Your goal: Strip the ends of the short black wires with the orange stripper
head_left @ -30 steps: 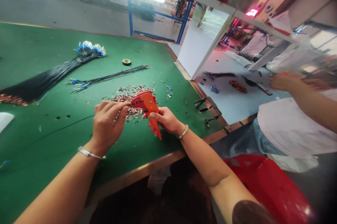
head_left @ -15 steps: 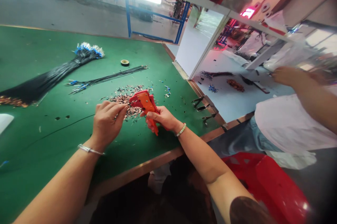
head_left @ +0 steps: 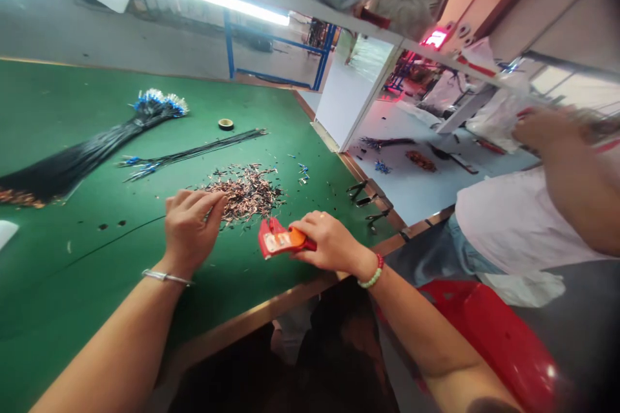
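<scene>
My right hand (head_left: 328,244) grips an orange wire stripper (head_left: 279,239) that lies low on the green table (head_left: 58,258) near its front edge. My left hand (head_left: 190,227) hovers just left of a pile of stripped wire ends (head_left: 247,190), fingers pinched together on a thin black wire (head_left: 123,234) that trails off to the left across the table. A silver bangle circles the left wrist and a bead bracelet the right.
A thick bundle of black wires with blue terminals (head_left: 82,151) lies at the far left, a thinner bunch (head_left: 194,151) beside it. A small tape roll (head_left: 225,124) sits behind. Another person in a white shirt (head_left: 523,225) works at the right; a red chair (head_left: 489,335) stands below.
My right hand has lowered the wire stripper from in front of my left hand down to the table's front edge and turned it flat. My left hand stayed near the pile.
</scene>
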`<state>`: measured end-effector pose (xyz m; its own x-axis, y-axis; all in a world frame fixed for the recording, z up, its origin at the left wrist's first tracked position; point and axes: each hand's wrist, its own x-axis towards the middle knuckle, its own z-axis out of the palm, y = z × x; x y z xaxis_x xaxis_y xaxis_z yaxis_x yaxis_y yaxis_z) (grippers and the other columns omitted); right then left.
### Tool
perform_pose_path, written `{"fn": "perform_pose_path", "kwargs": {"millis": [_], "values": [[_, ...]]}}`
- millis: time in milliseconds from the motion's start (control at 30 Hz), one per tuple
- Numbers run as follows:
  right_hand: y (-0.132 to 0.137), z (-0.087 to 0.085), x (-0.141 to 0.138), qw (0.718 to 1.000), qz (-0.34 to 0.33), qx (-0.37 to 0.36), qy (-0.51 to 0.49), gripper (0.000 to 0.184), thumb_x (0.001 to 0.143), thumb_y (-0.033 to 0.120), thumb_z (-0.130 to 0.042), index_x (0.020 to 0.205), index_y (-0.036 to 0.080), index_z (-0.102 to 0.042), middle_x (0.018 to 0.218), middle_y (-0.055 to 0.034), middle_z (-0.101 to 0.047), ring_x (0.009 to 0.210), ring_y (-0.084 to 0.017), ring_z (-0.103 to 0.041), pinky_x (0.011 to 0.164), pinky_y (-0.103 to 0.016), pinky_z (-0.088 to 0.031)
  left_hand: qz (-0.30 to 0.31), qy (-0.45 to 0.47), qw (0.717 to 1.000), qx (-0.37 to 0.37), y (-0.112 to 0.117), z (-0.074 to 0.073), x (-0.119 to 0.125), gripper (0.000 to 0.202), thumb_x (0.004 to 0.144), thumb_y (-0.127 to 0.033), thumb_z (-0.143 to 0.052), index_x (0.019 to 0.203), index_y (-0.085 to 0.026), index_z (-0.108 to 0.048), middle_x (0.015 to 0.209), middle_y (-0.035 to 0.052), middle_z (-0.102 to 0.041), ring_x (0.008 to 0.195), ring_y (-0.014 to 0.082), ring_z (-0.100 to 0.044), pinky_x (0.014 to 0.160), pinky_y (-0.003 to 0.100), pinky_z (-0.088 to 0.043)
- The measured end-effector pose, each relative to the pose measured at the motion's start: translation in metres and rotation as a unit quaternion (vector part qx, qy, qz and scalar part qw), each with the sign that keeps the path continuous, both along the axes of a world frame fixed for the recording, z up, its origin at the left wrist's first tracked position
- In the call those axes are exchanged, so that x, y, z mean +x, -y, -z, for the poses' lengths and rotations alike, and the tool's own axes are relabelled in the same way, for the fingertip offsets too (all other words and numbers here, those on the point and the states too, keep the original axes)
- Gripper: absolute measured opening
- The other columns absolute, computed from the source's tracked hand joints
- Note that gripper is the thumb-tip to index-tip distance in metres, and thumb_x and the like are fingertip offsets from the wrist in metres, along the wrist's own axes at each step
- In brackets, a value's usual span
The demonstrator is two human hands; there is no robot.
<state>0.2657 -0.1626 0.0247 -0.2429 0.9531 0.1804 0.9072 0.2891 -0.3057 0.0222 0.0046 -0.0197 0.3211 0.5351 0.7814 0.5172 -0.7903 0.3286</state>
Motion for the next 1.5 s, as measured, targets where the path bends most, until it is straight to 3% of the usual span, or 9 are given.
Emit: {"fn": "perform_pose_path", "kwargs": {"millis": [67, 167, 333, 433, 567, 833, 1033, 1300, 1500], "values": [[0.007, 0.010, -0.001, 0.997, -0.012, 0.008, 0.081, 0.050, 0.082, 0.053, -0.071, 0.116, 0.016, -0.065, 0.108, -0.0137, -0.065, 0.100, -0.027, -0.057, 0.091, -0.042, -0.041, 0.008, -0.002, 1.000, 0.001, 0.003, -0.001, 0.002, 0.018, 0.093, -0.032, -0.058, 0.088, -0.022, -0.072, 0.082, 0.0041, -0.073, 0.078, 0.0198, -0.059, 0.078, 0.035, -0.039], [0.001, 0.010, -0.007, 0.997, -0.004, 0.037, 0.066, 0.054, 0.085, 0.061, -0.063, 0.116, 0.016, -0.064, 0.117, -0.0144, -0.064, 0.111, -0.028, -0.055, 0.096, -0.042, -0.038, 0.024, -0.008, 0.999, 0.024, 0.008, -0.002, 0.004, 0.017, 0.093, -0.030, -0.058, 0.088, -0.022, -0.072, 0.080, 0.0035, -0.072, 0.077, 0.0190, -0.059, 0.078, 0.035, -0.039], [-0.048, -0.002, -0.033, 0.979, 0.107, 0.026, -0.173, 0.046, 0.095, 0.061, -0.047, 0.099, 0.017, -0.060, 0.083, -0.0033, -0.066, 0.074, -0.015, -0.058, 0.074, -0.029, -0.042, 0.081, -0.040, 0.994, 0.053, 0.010, 0.002, 0.009, 0.012, 0.092, -0.025, -0.060, 0.091, -0.020, -0.070, 0.079, 0.0031, -0.071, 0.076, 0.0184, -0.059, 0.076, 0.034, -0.040], [-0.079, 0.007, -0.046, 0.954, 0.065, -0.014, -0.291, 0.045, 0.096, 0.056, -0.045, 0.074, 0.018, -0.054, 0.064, 0.0026, -0.055, 0.059, -0.010, -0.048, 0.062, -0.024, -0.038, 0.108, -0.050, 0.992, 0.044, 0.009, 0.007, 0.011, 0.012, 0.092, -0.024, -0.059, 0.092, -0.019, -0.069, 0.080, 0.0040, -0.070, 0.075, 0.0177, -0.059, 0.075, 0.032, -0.043], [-0.095, 0.022, -0.050, 0.916, 0.013, -0.035, -0.399, 0.042, 0.096, 0.047, -0.046, 0.065, 0.018, -0.049, 0.057, 0.0044, -0.049, 0.055, -0.009, -0.045, 0.060, -0.023, -0.039, 0.119, -0.032, 0.992, 0.009, 0.010, 0.010, 0.013, 0.014, 0.092, -0.025, -0.057, 0.095, -0.017, -0.069, 0.081, 0.0047, -0.068, 0.074, 0.0156, -0.061, 0.071, 0.028, -0.047], [-0.083, 0.023, -0.043, 0.960, 0.053, 0.052, -0.270, 0.042, 0.100, 0.043, -0.039, 0.065, 0.019, -0.044, 0.061, 0.0034, -0.043, 0.059, -0.010, -0.040, 0.060, -0.024, -0.032, 0.170, -0.046, 0.984, 0.003, 0.028, 0.007, 0.023, 0.012, 0.092, -0.020, -0.057, 0.097, -0.017, -0.068, 0.074, 0.0028, -0.066, 0.065, 0.0124, -0.060, 0.061, 0.023, -0.047], [-0.086, 0.031, -0.044, 0.974, 0.035, 0.102, -0.199, 0.052, 0.101, 0.053, -0.037, 0.061, 0.020, -0.037, 0.057, 0.0034, -0.040, 0.055, -0.009, -0.034, 0.057, -0.026, -0.027, 0.158, -0.020, 0.987, -0.001, 0.030, 0.007, 0.025, 0.009, 0.090, -0.016, -0.059, 0.096, -0.017, -0.067, 0.082, 0.0044, -0.072, 0.070, 0.0131, -0.066, 0.066, 0.023, -0.051], [-0.086, 0.026, -0.043, 0.935, 0.084, 0.106, -0.329, 0.058, 0.097, 0.061, -0.041, 0.057, 0.020, -0.035, 0.051, 0.0050, -0.036, 0.050, -0.008, -0.033, 0.054, -0.024, -0.031, 0.169, -0.027, 0.985, -0.001, 0.035, 0.002, 0.024, 0.013, 0.090, -0.015, -0.060, 0.099, -0.016, -0.068, 0.082, 0.0045, -0.072, 0.068, 0.0123, -0.066, 0.064, 0.022, -0.051], [-0.086, 0.022, -0.029, 0.862, 0.174, 0.110, -0.463, 0.052, 0.094, 0.062, -0.047, 0.062, 0.021, -0.045, 0.051, 0.0039, -0.047, 0.047, -0.009, -0.045, 0.055, -0.025, -0.040, 0.123, 0.011, 0.992, -0.022, 0.026, -0.001, 0.013, 0.013, 0.089, -0.015, -0.061, 0.098, -0.018, -0.070, 0.087, 0.0030, -0.075, 0.074, 0.0120, -0.069, 0.072, 0.021, -0.054]]}}
